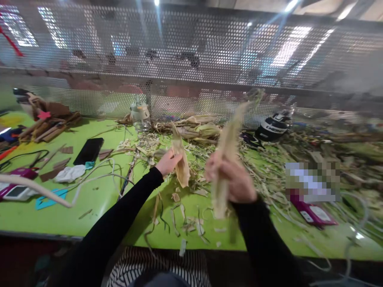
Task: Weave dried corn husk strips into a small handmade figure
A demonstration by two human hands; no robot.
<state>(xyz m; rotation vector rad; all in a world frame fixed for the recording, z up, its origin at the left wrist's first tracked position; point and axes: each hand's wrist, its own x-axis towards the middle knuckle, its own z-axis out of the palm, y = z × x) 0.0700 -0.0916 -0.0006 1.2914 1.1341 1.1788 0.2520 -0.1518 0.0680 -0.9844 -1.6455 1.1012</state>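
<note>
My left hand [169, 162] pinches a dry, pale corn husk [182, 169] that stands nearly upright over the table. In my right hand [235, 177] is a longer corn husk [228, 141], held upright with the fingers wrapped round it. Motion blurs this hand and its husk. The two husks are apart from each other. Behind them lies a heap of whole corn husks [199, 129], and husk scraps [197, 191] are strewn on the green table [101, 215] under both hands.
Perforated metal panels [191, 48] rise along the table's back. A clear bottle [140, 115] and a black bag [273, 126] stand near them. At the left lie a phone [89, 151], white cloth [70, 173] and cables; magenta devices [314, 211] lie at both sides.
</note>
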